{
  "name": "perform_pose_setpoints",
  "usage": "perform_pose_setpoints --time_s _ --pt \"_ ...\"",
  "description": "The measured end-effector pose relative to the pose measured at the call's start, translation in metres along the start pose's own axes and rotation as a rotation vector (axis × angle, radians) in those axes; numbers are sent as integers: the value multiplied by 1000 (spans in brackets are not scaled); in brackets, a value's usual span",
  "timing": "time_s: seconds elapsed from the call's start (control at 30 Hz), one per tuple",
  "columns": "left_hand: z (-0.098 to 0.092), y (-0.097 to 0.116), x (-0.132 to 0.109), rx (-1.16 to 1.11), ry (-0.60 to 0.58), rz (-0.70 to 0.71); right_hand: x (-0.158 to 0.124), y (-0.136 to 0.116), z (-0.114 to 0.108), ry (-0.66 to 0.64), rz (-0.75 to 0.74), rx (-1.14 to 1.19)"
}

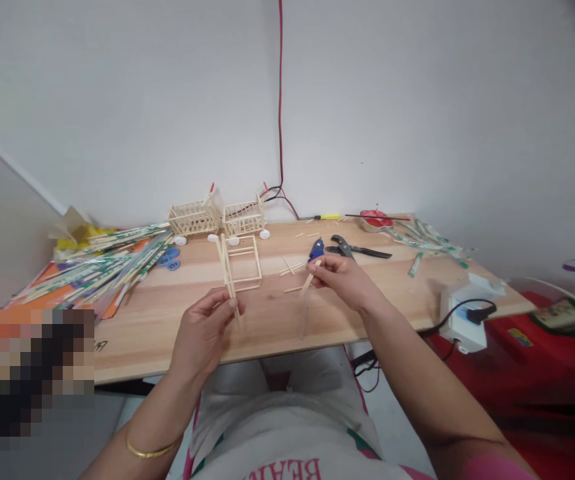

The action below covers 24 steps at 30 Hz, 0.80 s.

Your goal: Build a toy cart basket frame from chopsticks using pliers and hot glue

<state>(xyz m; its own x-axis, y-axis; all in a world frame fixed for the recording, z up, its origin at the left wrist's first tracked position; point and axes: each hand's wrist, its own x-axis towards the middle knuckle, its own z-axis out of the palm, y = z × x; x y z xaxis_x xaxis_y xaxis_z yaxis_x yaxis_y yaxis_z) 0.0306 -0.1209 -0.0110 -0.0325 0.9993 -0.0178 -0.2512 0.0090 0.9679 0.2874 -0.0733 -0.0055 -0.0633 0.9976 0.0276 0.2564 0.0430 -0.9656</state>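
My left hand (210, 323) is closed, pinching the near end of an open frame of thin wooden sticks (258, 267) above the table. My right hand (337, 280) is closed in a pinch on short wooden sticks (309, 279); their exact number is hard to make out. Below those fingers hangs a thin pale strand (304, 320). Several loose stick pieces (291, 268) lie on the table between the hands. Just beyond my right hand are a blue tool (316, 249), partly hidden, and black-handled pliers (367, 251).
Two small stick-built carts (194, 219) with white wheels stand near the wall. Wrapped chopsticks (122, 263) pile up at the left beside blue loops (169, 257). A red dish (376, 220) and torn wrappers (432, 240) sit back right. A power strip (464, 323) hugs the right edge.
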Motion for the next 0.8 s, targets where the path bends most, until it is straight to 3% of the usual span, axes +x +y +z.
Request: perform_pose_setpoints --time_s 0.13,0.23,0.4,0.53,0.7,0.8 --pt "0 -5 -3 -71 29 -100 -6 11 7 -238 226 83" --pt "3 -4 -4 -41 21 -125 -6 15 23 -373 257 94" --pt "7 1 -7 11 -6 -108 32 23 31 -182 254 50" --pt "6 0 -9 -8 3 -135 62 28 32 -116 263 115" --pt "4 -4 -8 -54 27 -200 54 21 42 -103 195 190" --pt "4 -7 -6 -101 6 -247 38 18 46 -113 89 20"
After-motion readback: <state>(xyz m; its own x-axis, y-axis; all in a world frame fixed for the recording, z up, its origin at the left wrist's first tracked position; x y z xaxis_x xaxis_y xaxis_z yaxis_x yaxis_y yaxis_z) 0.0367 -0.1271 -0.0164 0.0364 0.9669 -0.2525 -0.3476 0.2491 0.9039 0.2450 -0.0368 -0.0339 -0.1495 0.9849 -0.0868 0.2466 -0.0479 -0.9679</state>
